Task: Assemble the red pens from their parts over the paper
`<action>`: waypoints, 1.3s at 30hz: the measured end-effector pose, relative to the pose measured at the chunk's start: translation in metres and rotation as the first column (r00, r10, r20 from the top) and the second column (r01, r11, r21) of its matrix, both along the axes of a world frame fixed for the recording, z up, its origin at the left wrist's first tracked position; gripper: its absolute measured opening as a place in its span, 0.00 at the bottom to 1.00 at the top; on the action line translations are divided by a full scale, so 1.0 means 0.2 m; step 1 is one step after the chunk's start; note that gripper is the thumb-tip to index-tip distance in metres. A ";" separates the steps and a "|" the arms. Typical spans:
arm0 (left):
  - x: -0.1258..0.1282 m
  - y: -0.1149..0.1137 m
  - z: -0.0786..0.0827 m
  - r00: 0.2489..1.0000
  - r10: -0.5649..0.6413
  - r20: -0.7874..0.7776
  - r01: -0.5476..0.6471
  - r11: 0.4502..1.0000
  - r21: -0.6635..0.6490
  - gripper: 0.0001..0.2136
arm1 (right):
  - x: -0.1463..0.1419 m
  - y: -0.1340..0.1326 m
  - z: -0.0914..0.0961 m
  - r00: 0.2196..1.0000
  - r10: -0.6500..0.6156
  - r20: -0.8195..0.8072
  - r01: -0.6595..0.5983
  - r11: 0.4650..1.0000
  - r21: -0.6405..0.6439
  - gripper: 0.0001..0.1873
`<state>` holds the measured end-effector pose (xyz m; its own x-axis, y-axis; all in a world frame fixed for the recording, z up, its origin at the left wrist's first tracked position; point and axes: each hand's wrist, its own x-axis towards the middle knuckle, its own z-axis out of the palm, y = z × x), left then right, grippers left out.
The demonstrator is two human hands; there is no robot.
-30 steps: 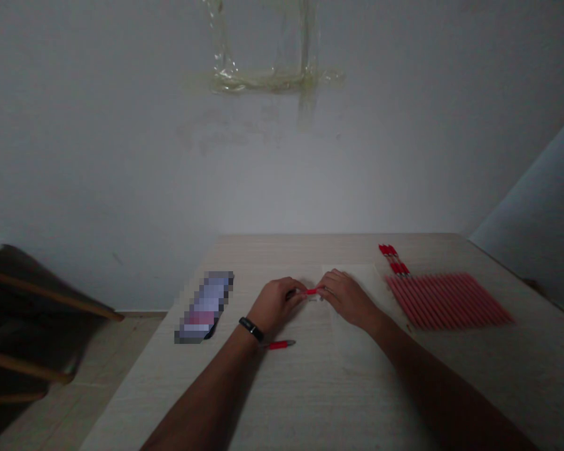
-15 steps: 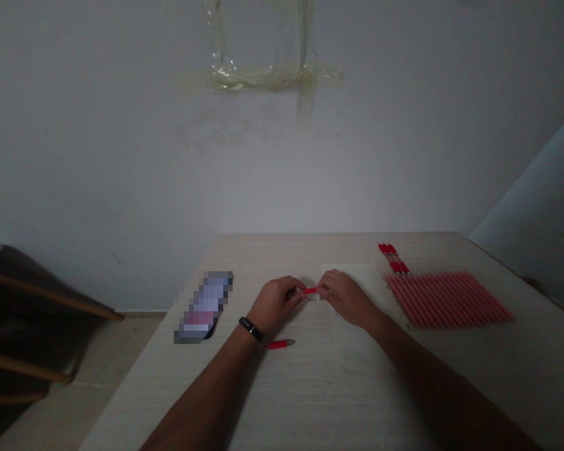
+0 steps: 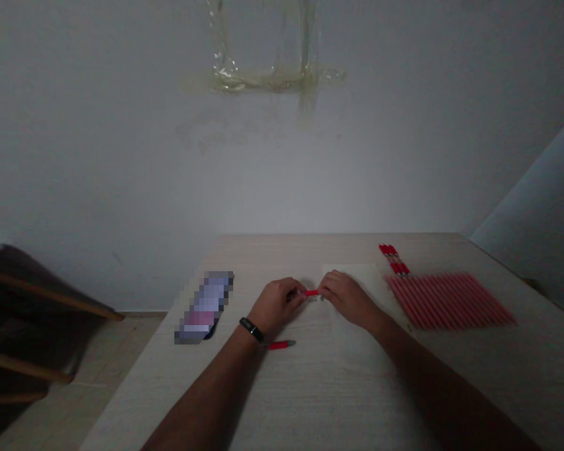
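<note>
Between my hands, just above the table, is a small red pen part (image 3: 312, 292), its ends hidden by my fingers. My left hand (image 3: 277, 302) pinches its left end between thumb and fingers, a dark band on the wrist. On the other end my right hand (image 3: 342, 294) is closed, fingertips pressed together. Tiny pale or metallic bits lie just below the pen part, too small to make out. A red pen section with a grey tip (image 3: 281, 345) lies beside my left wrist, partly hidden behind it.
On the right lies a row of several pinkish-red sticks (image 3: 451, 300). Behind them are several red pen pieces (image 3: 395, 260). A pale sheet (image 3: 357, 351) lies under my right hand. A phone (image 3: 205, 307) rests at the left table edge; a wall stands behind the table (image 3: 282, 401).
Almost nothing differs. Both hands keep their hold on the red pen part, with only a slight shift of the fingers and of the view.
</note>
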<state>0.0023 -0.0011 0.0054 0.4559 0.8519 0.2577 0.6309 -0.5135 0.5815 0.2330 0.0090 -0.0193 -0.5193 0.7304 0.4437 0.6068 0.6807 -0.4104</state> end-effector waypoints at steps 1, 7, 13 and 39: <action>0.00 0.00 0.00 1.000 0.003 -0.001 -0.003 1.000 0.000 0.07 | 0.00 0.00 0.00 1.000 0.004 -0.014 -0.004 1.000 -0.003 0.08; 0.00 0.00 0.00 1.000 -0.009 -0.001 0.009 1.000 -0.003 0.08 | 0.00 0.00 -0.01 0.998 -0.022 -0.050 0.020 0.999 -0.037 0.04; 0.00 0.01 -0.01 1.000 -0.005 -0.005 0.005 1.000 0.012 0.08 | 0.01 0.00 0.00 0.999 -0.021 0.030 0.021 1.000 -0.003 0.08; 0.00 -0.02 -0.02 0.995 0.019 -0.094 -0.018 1.000 0.018 0.10 | 0.00 -0.03 0.03 0.998 0.060 0.030 -0.061 0.998 0.014 0.05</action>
<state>0.0033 -0.0042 0.0023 0.4631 0.8562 0.2289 0.6918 -0.5107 0.5105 0.2328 0.0032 -0.0134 -0.5754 0.6908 0.4379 0.5760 0.7223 -0.3828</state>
